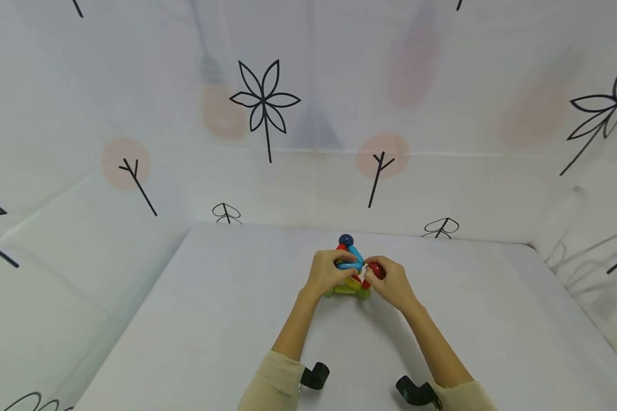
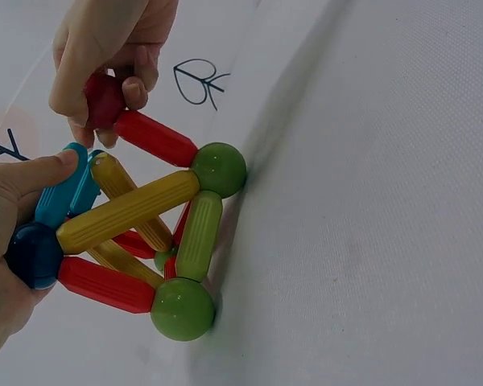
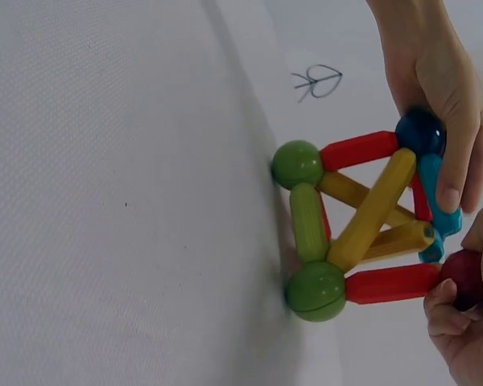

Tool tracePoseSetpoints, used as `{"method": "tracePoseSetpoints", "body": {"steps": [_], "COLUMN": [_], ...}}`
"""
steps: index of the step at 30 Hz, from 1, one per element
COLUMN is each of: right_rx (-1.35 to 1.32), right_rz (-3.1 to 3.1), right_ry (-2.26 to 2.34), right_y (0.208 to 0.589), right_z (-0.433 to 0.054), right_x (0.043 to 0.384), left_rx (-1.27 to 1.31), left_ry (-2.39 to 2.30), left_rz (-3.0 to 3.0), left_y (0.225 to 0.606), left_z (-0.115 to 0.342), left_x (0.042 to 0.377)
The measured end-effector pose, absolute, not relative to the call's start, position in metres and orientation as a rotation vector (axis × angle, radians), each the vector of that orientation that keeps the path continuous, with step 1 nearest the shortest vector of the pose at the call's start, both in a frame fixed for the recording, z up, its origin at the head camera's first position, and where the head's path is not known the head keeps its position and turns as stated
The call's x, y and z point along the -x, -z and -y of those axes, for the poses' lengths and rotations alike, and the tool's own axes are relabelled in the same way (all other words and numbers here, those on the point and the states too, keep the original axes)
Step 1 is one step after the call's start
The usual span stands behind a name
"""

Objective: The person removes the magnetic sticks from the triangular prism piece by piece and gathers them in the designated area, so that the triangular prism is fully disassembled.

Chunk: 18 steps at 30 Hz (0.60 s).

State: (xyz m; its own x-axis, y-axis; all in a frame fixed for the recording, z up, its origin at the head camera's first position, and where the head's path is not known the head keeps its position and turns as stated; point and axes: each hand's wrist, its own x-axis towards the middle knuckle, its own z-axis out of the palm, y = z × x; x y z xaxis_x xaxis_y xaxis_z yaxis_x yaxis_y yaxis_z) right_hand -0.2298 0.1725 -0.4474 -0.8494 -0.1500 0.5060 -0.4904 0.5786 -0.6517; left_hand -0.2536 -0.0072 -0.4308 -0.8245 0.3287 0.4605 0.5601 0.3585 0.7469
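Observation:
A construction of ball-and-stick toy pieces stands on the table between both hands. Green balls [image 2: 183, 310] form its lower corners, joined by a light green stick [image 2: 198, 236]. Red sticks [image 3: 361, 150] and yellow sticks [image 2: 133, 209] rise from them, and one red stick leads up to a dark blue ball [image 2: 34, 255]. My left hand [image 1: 325, 273] grips light blue sticks [image 2: 63, 191] at the top, its thumb lying over them. Between the fingers and thumb of my right hand [image 1: 393, 285] is a dark red ball [image 3: 464, 279], at the upper end of another red stick [image 3: 393, 284].
The white tabletop [image 1: 216, 331] spreads around the toy. Behind it rises a pale cloth backdrop [image 1: 313, 188] with printed flowers and twigs. Black wrist cameras [image 1: 315, 376] sit near the sleeve cuffs [image 1: 275, 379].

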Motion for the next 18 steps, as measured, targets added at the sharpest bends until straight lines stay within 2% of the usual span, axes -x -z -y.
{"method": "tracePoseSetpoints", "body": {"steps": [12, 18], "right_rx": [-0.453, -0.348], "right_rz": [2.409, 2.269], "right_ry": [-1.905, -2.142], "right_y": [0.429, 0.427], "right_z": [-0.193, -0.202], "right_x": [0.225, 0.224], "left_rx": [0.774, 0.780], "left_ry": [1.442, 1.600], "left_rz": [2.412, 2.363], "left_y": [0.433, 0.432], "left_z": [0.008, 0.011], "left_x": [0.255, 0.254]}}
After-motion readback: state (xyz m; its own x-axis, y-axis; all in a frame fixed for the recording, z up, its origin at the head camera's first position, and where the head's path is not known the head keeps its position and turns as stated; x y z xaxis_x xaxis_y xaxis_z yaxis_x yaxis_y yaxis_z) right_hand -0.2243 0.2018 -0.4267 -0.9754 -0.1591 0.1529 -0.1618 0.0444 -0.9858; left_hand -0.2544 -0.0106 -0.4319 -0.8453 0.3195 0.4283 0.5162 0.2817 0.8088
